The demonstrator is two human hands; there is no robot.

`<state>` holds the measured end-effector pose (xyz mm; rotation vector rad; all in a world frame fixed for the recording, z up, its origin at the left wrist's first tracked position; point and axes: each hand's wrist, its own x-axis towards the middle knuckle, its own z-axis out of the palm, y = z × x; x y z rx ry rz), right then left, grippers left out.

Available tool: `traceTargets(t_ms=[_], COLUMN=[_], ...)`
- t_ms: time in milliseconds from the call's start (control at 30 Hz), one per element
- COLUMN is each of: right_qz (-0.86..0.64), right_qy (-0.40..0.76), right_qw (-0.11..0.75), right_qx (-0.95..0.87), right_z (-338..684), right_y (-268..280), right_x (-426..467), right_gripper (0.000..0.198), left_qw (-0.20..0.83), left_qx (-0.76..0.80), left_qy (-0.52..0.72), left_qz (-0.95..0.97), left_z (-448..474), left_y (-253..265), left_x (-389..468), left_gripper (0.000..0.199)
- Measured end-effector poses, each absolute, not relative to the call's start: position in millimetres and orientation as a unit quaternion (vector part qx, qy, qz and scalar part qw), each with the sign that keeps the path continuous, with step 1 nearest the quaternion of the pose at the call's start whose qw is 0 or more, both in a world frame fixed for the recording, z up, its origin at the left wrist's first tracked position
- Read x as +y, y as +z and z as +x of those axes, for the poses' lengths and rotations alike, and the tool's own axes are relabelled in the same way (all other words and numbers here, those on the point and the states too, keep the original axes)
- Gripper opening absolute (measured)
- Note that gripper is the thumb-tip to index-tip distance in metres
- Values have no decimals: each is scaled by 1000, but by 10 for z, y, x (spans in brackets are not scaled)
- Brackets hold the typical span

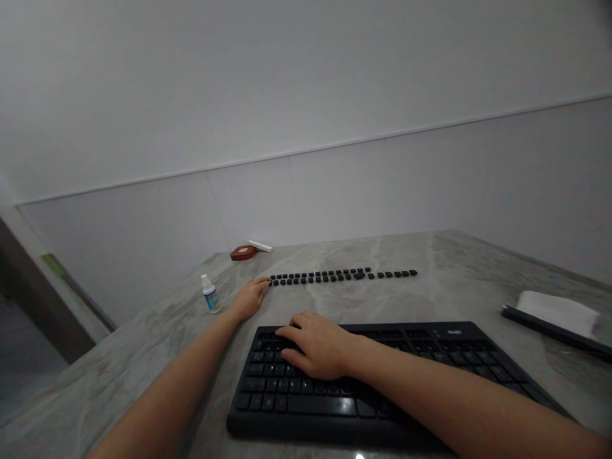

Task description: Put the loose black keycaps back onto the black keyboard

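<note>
A black keyboard [329, 405] lies at the front of the marbled table, with dark gaps among the keys at its upper left. My right hand [320, 347] rests over that upper left part, index finger and thumb apart, holding nothing. Farther back, loose black keycaps [325, 278] stand in two long rows, and one row runs on to the right. My left hand [251, 298] reaches to the left end of these rows. Its fingertips close together on the endmost keycap, which they partly cover. My right forearm hides part of the keyboard's middle and lower right.
Left of my left hand stands a small white spray bottle [211, 296] with a blue and yellow label. A reddish-brown box [243, 253] and a white flat bar [259, 245] lie at the back. On the right are white tissue [557, 311] and a long black strip [549, 326].
</note>
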<state>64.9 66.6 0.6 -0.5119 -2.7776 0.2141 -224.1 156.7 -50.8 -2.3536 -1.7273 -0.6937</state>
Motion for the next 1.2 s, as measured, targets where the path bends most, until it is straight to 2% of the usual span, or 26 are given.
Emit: traceTargets(t_ms=[433, 667, 900, 1067, 1200], right_qz=[-172, -175, -178, -188, -183], right_qy=[82, 89, 88, 89, 92], right_qw=[152, 149, 158, 161, 163], right_qx=[-970, -969, -967, -965, -965], right_z=[655, 668, 671, 686, 691], right_y=[7, -4, -8, 23, 22], right_x=[701, 748, 735, 709, 709], right_gripper=[44, 42, 43, 41, 40], left_qw=[56, 5, 13, 24, 7], left_qx=[-601, -587, -555, -539, -546], left_qy=[-280, -274, -317, -320, -319], left_qz=[-747, -762, -769, -778, -775], left_z=[-2154, -1941, -1865, -1810, -1829], left_y=[-430, -314, -234, -209, -214], left_x=[1459, 954, 384, 378, 452], left_gripper=[19, 13, 19, 20, 30])
